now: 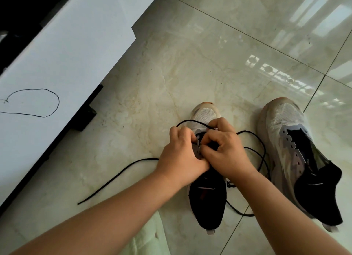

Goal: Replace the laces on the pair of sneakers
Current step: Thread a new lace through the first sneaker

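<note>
Two sneakers side by side on the floor: left sneaker under both hands, right sneaker apart; lace trailing left; counter far left.

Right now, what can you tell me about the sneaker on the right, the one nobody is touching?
The right sneaker stands upright on the glossy tiled floor, toe pointing away. Its forefoot looks like white mesh, with grey eyelet strips along a dark tongue and a black sock-like collar at the heel. Its eyelets are empty, with no lace threaded. No hand touches it; a loop of black lace lies by its inner side.
</note>
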### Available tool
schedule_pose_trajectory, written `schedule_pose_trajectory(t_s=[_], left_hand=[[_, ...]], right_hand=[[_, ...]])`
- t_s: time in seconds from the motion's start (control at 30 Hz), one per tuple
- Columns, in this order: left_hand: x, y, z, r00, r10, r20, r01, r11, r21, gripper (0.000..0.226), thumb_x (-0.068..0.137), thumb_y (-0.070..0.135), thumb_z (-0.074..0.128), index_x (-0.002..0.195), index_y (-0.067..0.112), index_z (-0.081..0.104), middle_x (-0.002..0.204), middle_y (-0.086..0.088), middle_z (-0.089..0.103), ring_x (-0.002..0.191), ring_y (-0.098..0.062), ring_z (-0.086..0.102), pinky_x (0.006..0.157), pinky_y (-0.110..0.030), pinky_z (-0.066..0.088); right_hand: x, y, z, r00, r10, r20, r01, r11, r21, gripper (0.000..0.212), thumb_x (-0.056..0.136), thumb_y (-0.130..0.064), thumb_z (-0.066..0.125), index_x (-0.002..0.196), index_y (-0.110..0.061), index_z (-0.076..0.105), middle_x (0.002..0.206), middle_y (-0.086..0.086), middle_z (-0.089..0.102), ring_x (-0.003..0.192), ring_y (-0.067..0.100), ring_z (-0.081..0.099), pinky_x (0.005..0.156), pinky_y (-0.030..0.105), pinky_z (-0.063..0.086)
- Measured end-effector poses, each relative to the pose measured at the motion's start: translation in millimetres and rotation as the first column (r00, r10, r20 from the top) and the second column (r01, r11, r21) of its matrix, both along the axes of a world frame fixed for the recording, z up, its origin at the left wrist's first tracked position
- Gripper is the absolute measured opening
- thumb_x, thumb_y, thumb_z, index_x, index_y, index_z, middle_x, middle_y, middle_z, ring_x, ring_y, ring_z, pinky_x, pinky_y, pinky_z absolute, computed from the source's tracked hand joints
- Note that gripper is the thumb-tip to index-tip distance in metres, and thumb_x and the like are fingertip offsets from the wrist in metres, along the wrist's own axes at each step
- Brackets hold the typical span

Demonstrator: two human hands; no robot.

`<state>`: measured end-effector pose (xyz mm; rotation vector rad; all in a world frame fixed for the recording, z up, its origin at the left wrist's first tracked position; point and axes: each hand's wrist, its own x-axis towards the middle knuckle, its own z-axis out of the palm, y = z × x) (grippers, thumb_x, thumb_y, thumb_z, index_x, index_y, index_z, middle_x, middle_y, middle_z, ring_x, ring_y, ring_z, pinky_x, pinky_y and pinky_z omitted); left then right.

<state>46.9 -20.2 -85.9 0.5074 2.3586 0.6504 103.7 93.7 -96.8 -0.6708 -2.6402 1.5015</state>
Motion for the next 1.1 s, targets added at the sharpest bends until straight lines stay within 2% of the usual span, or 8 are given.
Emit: schedule_pose_trajectory(t_s=[0.27,0.33,0.4,0.47,0.57,0.7,0.9,1.1], left_hand=[[-5,-5,-4,0.976,0.161,-0.146,-0.149,0.985,0.085,0.033,0.075,0.029,0.066,0.088,0.025,0.035,0.095,0.007,0.031,0.060,-0.019,0.044,0.057,-0.028,0.035],[-8,-6,-3,0.973,0.158,-0.171,-0.137,0.982,0.128,0.031,0.076,0.027,0.067,0.087,0.025,0.038,0.094,0.006,0.034,0.057,-0.018,0.047,0.055,-0.030,0.037],[-10,-7,-3,0.972,0.149,-0.182,-0.121,0.980,0.157,0.032,0.076,0.026,0.070,0.087,0.025,0.040,0.095,0.005,0.037,0.058,-0.019,0.052,0.056,-0.029,0.042],[-12,-8,-3,0.970,0.157,-0.183,-0.126,0.977,0.170,0.029,0.075,0.026,0.068,0.090,0.024,0.043,0.098,0.005,0.039,0.059,-0.018,0.053,0.057,-0.022,0.039],[-15,-9,-5,0.967,0.190,-0.169,-0.156,0.968,0.196,0.028,0.074,0.021,0.064,0.096,0.021,0.047,0.101,0.006,0.043,0.059,-0.014,0.049,0.058,-0.012,0.033],[-24,-8,-7,0.961,0.221,-0.165,-0.193,0.966,0.171,0.041,0.077,0.013,0.060,0.116,0.020,0.050,0.108,0.007,0.053,0.073,-0.014,0.050,0.068,-0.013,0.033],[-30,-4,-2,0.966,0.142,-0.215,-0.116,0.985,0.128,0.040,0.078,0.007,0.059,0.117,0.014,0.058,0.092,0.006,0.053,0.083,-0.013,0.052,0.072,-0.016,0.037],[-27,-9,12,0.925,0.038,-0.378,0.068,0.963,0.262,0.020,0.078,0.023,0.067,0.095,0.014,0.066,0.099,-0.002,0.051,0.087,-0.018,0.054,0.075,-0.029,0.047]], right_hand=[[18,1,32,0.995,-0.001,-0.099,-0.004,0.999,-0.049,0.012,0.058,-0.006,0.053,0.052,-0.010,0.044,0.100,-0.014,0.058,0.095,0.010,0.048,0.077,0.011,0.033],[25,4,36,0.990,-0.005,-0.144,-0.036,0.960,-0.277,0.017,0.060,0.001,0.051,0.054,-0.011,0.042,0.094,-0.005,0.067,0.089,0.004,0.057,0.074,0.014,0.038],[25,5,41,0.990,-0.036,-0.134,-0.058,0.771,-0.634,0.019,0.063,0.007,0.046,0.056,-0.011,0.045,0.085,0.011,0.070,0.070,0.007,0.061,0.064,0.018,0.044],[24,8,43,0.991,-0.130,-0.040,0.063,0.697,-0.714,0.017,0.067,-0.001,0.044,0.056,-0.014,0.048,0.066,0.011,0.065,0.054,0.013,0.053,0.054,0.020,0.042],[34,19,36,0.968,-0.245,0.050,0.247,0.907,-0.340,0.020,0.078,-0.018,0.054,0.060,-0.015,0.046,0.053,-0.005,0.047,0.050,0.004,0.038,0.048,0.015,0.034],[59,37,34,0.971,-0.116,0.209,0.107,0.993,0.056,0.013,0.075,-0.038,0.069,0.071,-0.027,0.063,0.043,-0.007,0.039,0.043,0.007,0.037,0.045,0.015,0.032],[71,35,30,0.853,-0.016,0.521,-0.129,0.962,0.242,0.035,0.085,-0.034,0.063,0.054,-0.022,0.052,0.046,-0.006,0.046,0.048,0.007,0.047,0.051,0.021,0.036],[49,32,33,0.956,-0.145,0.254,0.092,0.973,0.211,0.014,0.085,-0.023,0.065,0.071,-0.021,0.065,0.064,-0.013,0.060,0.071,0.009,0.054,0.099,0.042,0.034]])
